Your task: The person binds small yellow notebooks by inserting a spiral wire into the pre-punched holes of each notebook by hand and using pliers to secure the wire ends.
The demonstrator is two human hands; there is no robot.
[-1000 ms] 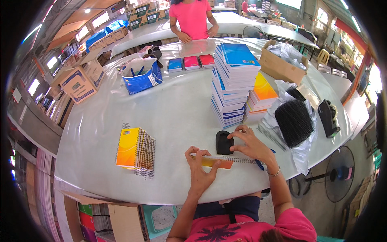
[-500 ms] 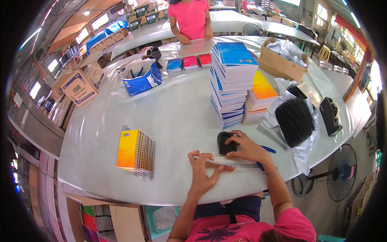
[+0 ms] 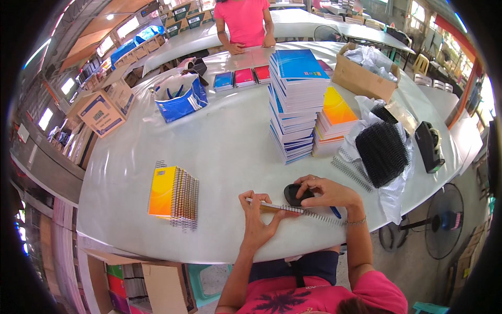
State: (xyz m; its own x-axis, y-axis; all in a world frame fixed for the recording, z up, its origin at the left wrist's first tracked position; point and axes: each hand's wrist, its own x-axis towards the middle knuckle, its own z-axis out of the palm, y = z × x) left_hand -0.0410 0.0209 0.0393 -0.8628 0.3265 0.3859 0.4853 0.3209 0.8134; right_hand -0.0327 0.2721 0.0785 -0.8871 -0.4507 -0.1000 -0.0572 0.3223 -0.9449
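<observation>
My left hand [image 3: 257, 215] pinches a thin notebook [image 3: 281, 208] stood on its long edge, fingers behind it and thumb in front near its right end. From that end a loose wire spiral coil [image 3: 325, 219] sticks out toward my right wrist. My right hand [image 3: 330, 191] grips a rounded black block [image 3: 294, 194] just behind the notebook; what exactly it is I cannot make out. Under the right wrist lies a blue-handled tool [image 3: 335, 212], mostly hidden. Left of my hands stands a pile of yellow-orange notebooks [image 3: 163, 192] with coils along their edges.
A tall stack of blue notebooks [image 3: 299, 65] stands ahead, beside orange ones [image 3: 339, 107]. Black coils [image 3: 381, 154] lie on wrapping at the right, near a black tape dispenser [image 3: 430, 147]. A blue bag [image 3: 182, 107] sits at the far left. Another person [image 3: 243, 23] stands across the table.
The black block has tipped and come nearer to the notebook with my right hand. The notebook slants more, and the free coil has swung toward me.
</observation>
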